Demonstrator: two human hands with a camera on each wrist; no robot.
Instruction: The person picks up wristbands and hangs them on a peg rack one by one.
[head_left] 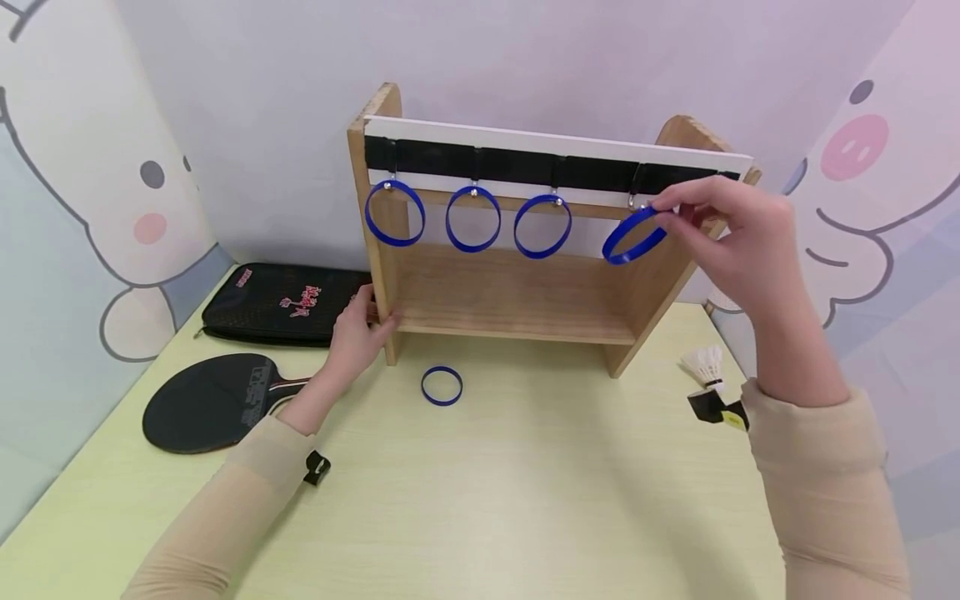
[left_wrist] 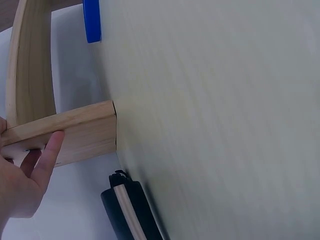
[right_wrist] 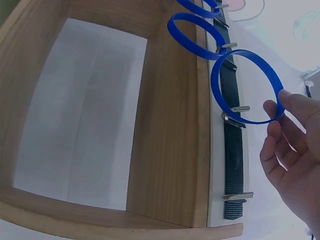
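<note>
A small wooden rack (head_left: 517,292) stands on the table, with a black strip (head_left: 517,167) of metal hooks along its upper front. Blue rings hang from three hooks: the left ring (head_left: 395,213), the middle ring (head_left: 473,219) and one further right (head_left: 542,227). My right hand (head_left: 738,237) pinches another blue ring (right_wrist: 216,85) between thumb and fingers. That ring meets the fourth hook (right_wrist: 240,109); whether it hangs there I cannot tell. With my left hand (head_left: 356,333) I grip the rack's left side panel (left_wrist: 90,132) low down.
One blue ring (head_left: 442,386) lies on the table before the rack. To the left are a black zipped case (head_left: 285,304) and a table tennis bat (head_left: 210,404). A shuttlecock (head_left: 705,365) lies to the right. At the strip's right end is another hook (right_wrist: 239,196).
</note>
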